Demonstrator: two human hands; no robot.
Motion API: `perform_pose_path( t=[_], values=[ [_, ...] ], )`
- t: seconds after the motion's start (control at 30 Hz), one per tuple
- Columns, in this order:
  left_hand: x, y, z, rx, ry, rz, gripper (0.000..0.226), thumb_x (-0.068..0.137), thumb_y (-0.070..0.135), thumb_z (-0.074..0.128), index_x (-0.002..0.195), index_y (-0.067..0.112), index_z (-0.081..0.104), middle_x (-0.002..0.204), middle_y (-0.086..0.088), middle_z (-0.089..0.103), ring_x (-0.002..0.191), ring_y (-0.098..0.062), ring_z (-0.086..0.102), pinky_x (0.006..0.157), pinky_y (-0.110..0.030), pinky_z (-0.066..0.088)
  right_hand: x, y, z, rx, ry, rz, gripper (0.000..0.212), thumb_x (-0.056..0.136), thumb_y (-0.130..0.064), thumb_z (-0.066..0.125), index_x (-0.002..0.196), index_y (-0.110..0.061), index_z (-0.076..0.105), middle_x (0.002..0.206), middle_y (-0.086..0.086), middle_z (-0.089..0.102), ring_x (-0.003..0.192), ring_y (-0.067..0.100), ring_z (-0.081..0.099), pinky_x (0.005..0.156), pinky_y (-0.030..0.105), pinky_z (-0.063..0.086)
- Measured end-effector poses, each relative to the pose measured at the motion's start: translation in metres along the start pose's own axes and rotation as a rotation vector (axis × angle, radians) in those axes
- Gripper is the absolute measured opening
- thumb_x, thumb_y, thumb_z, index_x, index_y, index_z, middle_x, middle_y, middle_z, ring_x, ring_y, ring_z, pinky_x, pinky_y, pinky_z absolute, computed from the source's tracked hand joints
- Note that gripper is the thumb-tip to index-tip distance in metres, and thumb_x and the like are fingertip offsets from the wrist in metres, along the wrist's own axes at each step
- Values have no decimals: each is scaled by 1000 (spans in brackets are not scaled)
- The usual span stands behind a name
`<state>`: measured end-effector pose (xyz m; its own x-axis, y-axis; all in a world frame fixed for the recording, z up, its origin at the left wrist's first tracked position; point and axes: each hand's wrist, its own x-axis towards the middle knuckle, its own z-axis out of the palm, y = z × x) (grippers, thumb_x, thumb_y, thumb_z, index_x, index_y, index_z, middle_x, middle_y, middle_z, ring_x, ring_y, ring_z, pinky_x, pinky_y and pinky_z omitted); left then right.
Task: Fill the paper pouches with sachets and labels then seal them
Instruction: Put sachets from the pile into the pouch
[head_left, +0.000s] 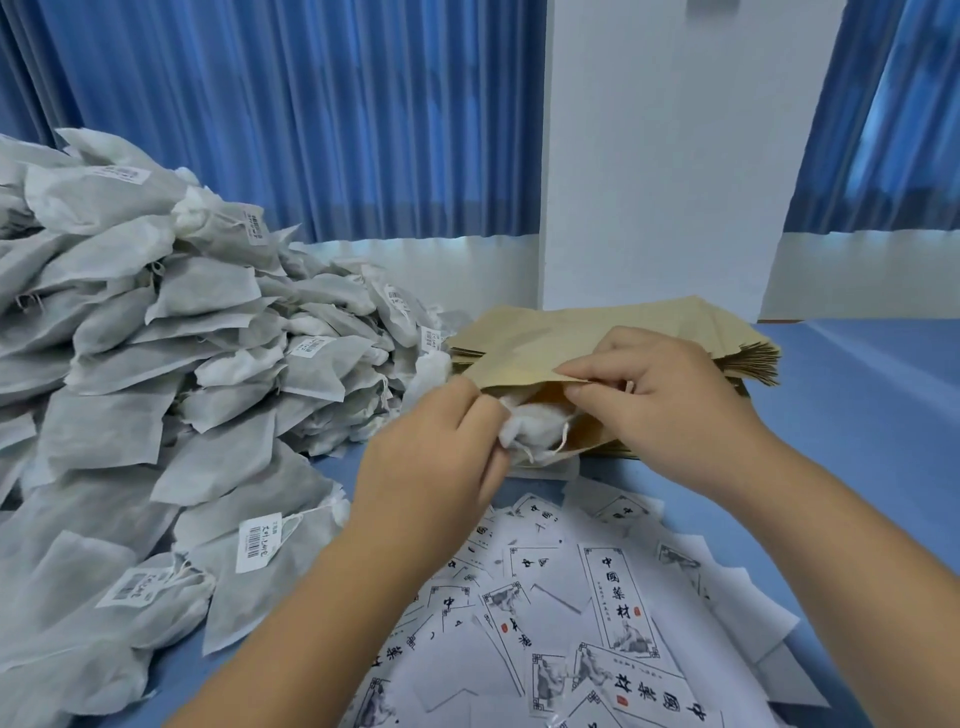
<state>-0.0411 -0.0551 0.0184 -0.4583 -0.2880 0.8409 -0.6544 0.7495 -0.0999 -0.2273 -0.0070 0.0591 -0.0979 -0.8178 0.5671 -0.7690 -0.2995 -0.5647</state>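
Grips a crumpled white sachet (535, 428) in the curled fingers of the left hand (441, 457), just below centre toward 6 o'clock, with the sachet's far end tucked into the mouth of a tan paper pouch (514, 366) and its drawstring hanging loose at the opening. Pinches the pouch's upper lip between thumb and forefinger of the right hand (670, 410), at 3 o'clock from the left hand, holding that lip raised so the mouth gapes toward 7 o'clock.

Beneath the open pouch, at 2 to 3 o'clock from centre, a stack of flat pouches (649, 319) of the same tan paper, edges fanned at the right end.

At 9 o'clock, covering the left side of the table (857, 415), a tall heap of sachets (156, 364), grey-white and soft, several bearing white barcode stickers (258, 540); nearest edge of the heap just beside the left hand and touching the stack's left end.

At 5 to 6 o'clock, between and under both forearms, a loose spread of labels (618, 603): white slips printed with black characters, ink figures and small red seals, overlapping one another on the blue table top.

At 11 o'clock and again at 2 o'clock, blue curtains (311, 130); between them, at 1 o'clock, a white pillar (665, 156) rising behind the stack.
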Motion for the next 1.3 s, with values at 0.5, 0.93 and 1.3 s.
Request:
perform_pose_path(
  t=[0.5, 0.93, 1.3],
  values=[
    [49, 31, 22, -564, -423, -381, 12, 93, 8, 48, 92, 12, 59, 84, 0, 57, 92, -25, 57, 64, -16, 33, 2, 0, 0, -215, 200, -138, 19, 88, -16, 63, 94, -28, 77, 72, -10, 54, 77, 14, 55, 72, 30, 45],
    [-12, -56, 34, -91, -561, -525, 32, 87, 41, 60, 116, 29, 62, 118, 5, 53, 113, -19, 53, 90, -32, 44, 1, 13, -10, -501, 495, -162, 21, 80, 8, 58, 93, -3, 72, 77, 13, 50, 65, 36, 50, 53, 38, 46],
    [15, -38, 118, -70, -849, -578, 88, 61, 82, 61, 136, 41, 38, 127, -6, 27, 120, -32, 43, 99, -50, 42, 2, 27, -4, -483, 457, -144, 18, 79, 5, 58, 86, -4, 72, 75, 10, 51, 65, 32, 51, 53, 39, 48]
  ],
)
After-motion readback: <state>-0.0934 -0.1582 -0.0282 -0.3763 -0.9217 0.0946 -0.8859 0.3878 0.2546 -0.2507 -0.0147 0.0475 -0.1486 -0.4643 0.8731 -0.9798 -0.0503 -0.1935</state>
